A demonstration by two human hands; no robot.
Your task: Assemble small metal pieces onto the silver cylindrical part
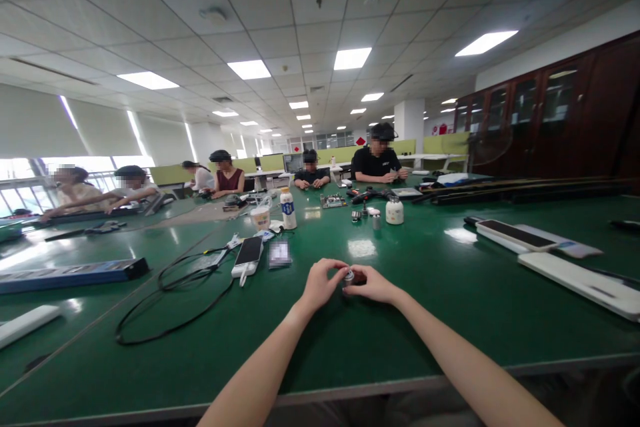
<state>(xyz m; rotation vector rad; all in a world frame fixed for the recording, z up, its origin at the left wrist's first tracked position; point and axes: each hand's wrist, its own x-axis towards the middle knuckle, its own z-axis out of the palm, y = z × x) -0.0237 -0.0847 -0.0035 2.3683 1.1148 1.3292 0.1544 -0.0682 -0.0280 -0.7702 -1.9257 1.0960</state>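
Observation:
A small silvery metal cylinder [349,275] stands between my two hands, just above or on the green tabletop. My left hand [324,283] closes on it from the left, thumb and forefinger at its rim. From the other side, my right hand [373,284] pinches the same part, with curled fingers. Its lower half is partly hidden and dark, so I cannot tell its exact kind. Farther out lie similar small metal parts [356,216] and a grey cylinder [377,221], beside a white jar [395,211].
The green table [280,360] bears a phone on a white power bank [249,253], a looped black cable [165,341], a bottle [287,208], a cup [261,219] and a circuit board [333,201]. White flat devices [580,280] lie right. Several people sit around.

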